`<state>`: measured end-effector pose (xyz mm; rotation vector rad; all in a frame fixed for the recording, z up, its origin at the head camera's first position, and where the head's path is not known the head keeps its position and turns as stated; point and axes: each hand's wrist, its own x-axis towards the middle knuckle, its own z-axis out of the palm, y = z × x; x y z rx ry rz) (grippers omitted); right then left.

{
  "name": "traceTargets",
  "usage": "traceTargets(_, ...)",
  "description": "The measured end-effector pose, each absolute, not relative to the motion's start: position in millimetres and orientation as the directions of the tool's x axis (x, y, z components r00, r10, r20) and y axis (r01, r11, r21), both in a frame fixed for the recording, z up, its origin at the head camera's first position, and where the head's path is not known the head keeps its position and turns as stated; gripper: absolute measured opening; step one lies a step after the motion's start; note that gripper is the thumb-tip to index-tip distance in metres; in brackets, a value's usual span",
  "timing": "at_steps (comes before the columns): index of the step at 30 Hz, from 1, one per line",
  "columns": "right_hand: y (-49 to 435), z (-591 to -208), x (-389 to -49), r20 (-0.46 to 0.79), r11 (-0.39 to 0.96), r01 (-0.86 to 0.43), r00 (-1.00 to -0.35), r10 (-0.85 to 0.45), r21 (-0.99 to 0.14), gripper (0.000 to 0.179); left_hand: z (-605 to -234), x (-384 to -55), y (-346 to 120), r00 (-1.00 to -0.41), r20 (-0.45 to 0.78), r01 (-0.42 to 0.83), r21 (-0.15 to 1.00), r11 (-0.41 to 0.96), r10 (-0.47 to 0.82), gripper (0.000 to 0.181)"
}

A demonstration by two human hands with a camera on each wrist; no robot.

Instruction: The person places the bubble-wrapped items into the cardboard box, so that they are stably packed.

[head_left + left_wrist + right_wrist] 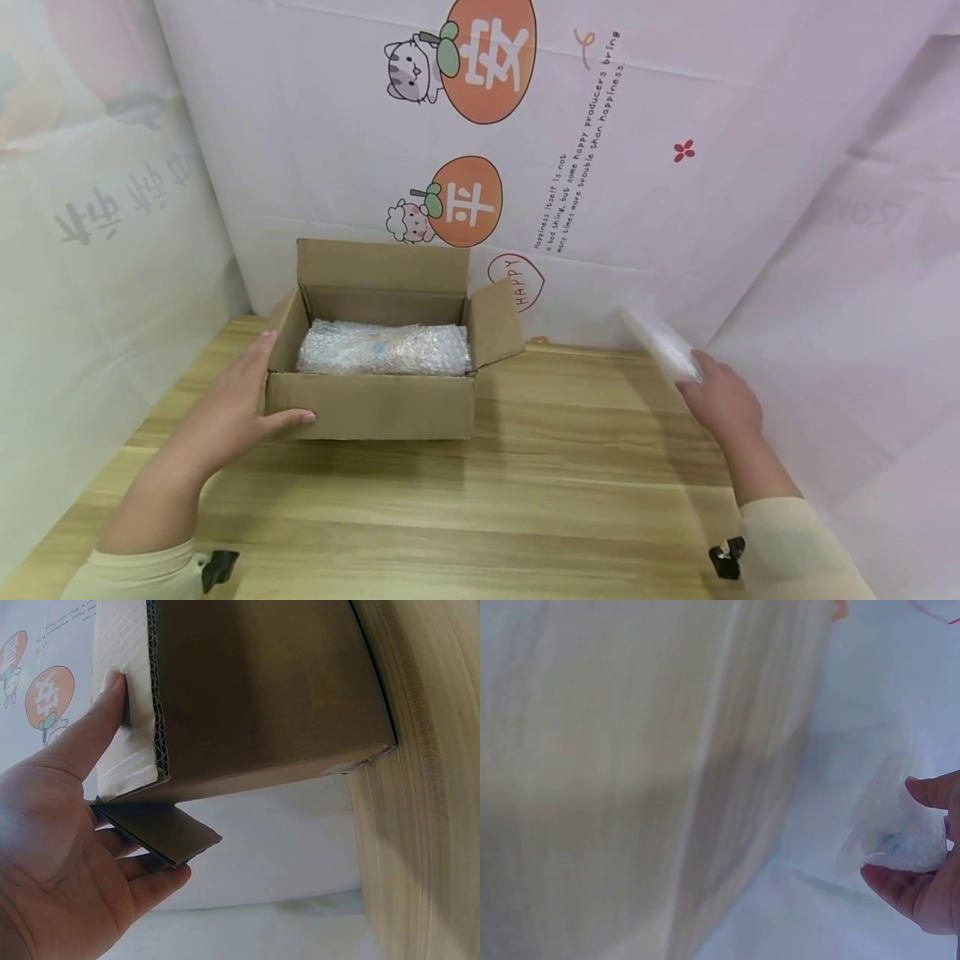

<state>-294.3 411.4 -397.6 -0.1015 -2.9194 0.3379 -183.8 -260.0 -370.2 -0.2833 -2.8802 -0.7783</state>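
Observation:
An open cardboard box (371, 407) stands on the table with bubble wrap (382, 348) inside, around something I cannot make out. My left hand (228, 408) grips the box's near left corner. In the left wrist view its thumb (101, 724) presses on one flap, while the other fingers lie behind a side flap (166, 829). Off to the right, my right hand (723, 400) holds a clear bubble-wrap packet (663, 342) raised over the table. The right wrist view shows the packet (900, 832) between thumb and fingers, with a small bluish patch in it.
The wooden table (525, 500) runs under both arms. A printed white sheet (637, 208) rises behind the box, and plain white sheets stand at the left (97, 333) and right (862, 333). The box's back flap (382, 265) and right flap (497, 323) stick up and outward.

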Motion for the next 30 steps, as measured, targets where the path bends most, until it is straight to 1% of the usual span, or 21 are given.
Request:
traceTargets(5, 388, -377, -289, 0.221, 0.972, 0.000, -0.974, 0.054, -0.236, 0.069, -371, -183, -260, -0.968, 0.199, 0.231, 0.484, 0.844, 0.150, 0.125)
traceTargets(13, 356, -350, -282, 0.298, 0.964, -0.105, -0.954, -0.028, -0.245, 0.065, -370, -182, -260, -0.973, 0.186, 0.212, 0.484, 0.849, 0.137, 0.126)
traceTargets(19, 332, -330, -280, 0.367, 0.945, -0.205, -0.925, -0.101, -0.255, 0.064, -370, -182, -260, -0.970, 0.197, 0.221, 0.478, 0.850, 0.141, 0.125)
traceTargets(30, 281, -289, -281, 0.457, 0.886, -0.380, -0.859, -0.231, -0.265, 0.063, -371, -183, -260, -0.970, 0.202, 0.220, 0.475, 0.852, 0.137, 0.125)
